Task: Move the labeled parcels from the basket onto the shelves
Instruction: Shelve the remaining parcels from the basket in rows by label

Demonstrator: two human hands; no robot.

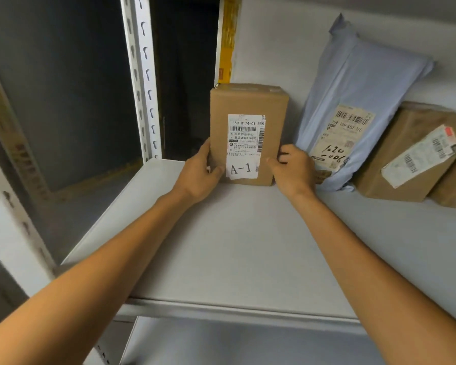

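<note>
both hands clasp a small brown cardboard parcel [249,135] that stands upright at the back of the white shelf [221,246]. the left hand [202,171] wraps the parcel's lower left edge, thumb curled onto the front face and touching the corner of the white label [245,146] marked "a-1". the right hand [292,169] curls round the lower right edge, thumb on the front, fingers bent along the side. the parcel's base sits on the shelf and its back is close to the rear wall; whether it touches the wall cannot be told.

to the parcel's left is the slotted white upright [142,75] with a dark gap behind it, and a strip of bare shelf between. to its right a pale blue mailer bag [353,101] leans against the wall, just beside the right hand. further right, a brown box [406,154] tilts against the bag. the front of the shelf, under both forearms, is bare white surface out to the front lip.
</note>
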